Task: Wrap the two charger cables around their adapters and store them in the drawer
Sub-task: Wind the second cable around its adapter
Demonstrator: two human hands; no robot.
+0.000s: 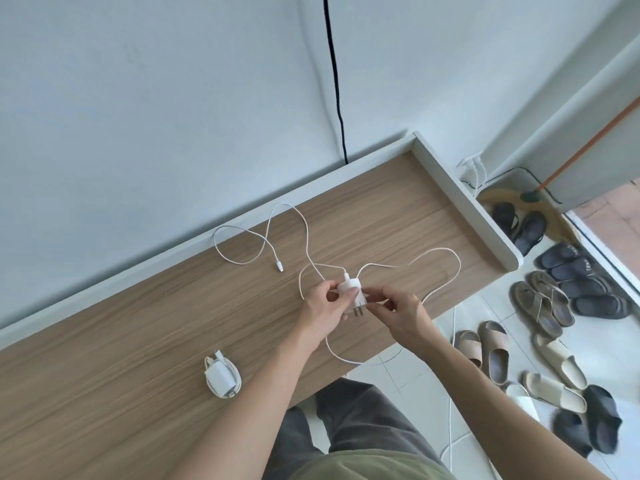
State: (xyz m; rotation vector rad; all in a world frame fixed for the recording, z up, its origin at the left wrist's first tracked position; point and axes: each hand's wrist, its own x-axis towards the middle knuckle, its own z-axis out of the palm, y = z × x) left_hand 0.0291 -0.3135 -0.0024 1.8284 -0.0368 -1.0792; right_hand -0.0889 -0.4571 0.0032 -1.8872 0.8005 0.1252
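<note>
White cable lies loose across the tabletop. Left hand grips the second adapter; right hand pinches cable beside it. First charger sits wrapped, near left. Next: wind tight turns.

Both hands grip adapter; right perhaps pinching cable.

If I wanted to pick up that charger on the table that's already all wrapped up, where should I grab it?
Probably grip the wrapped white charger bundle across its middle, coming from above with fingers on its two long sides. It lies flat on the wooden tabletop with cable coiled round the adapter, so squeezing over the coils should keep them from slipping loose. Avoid the prongs at its near end.
</note>
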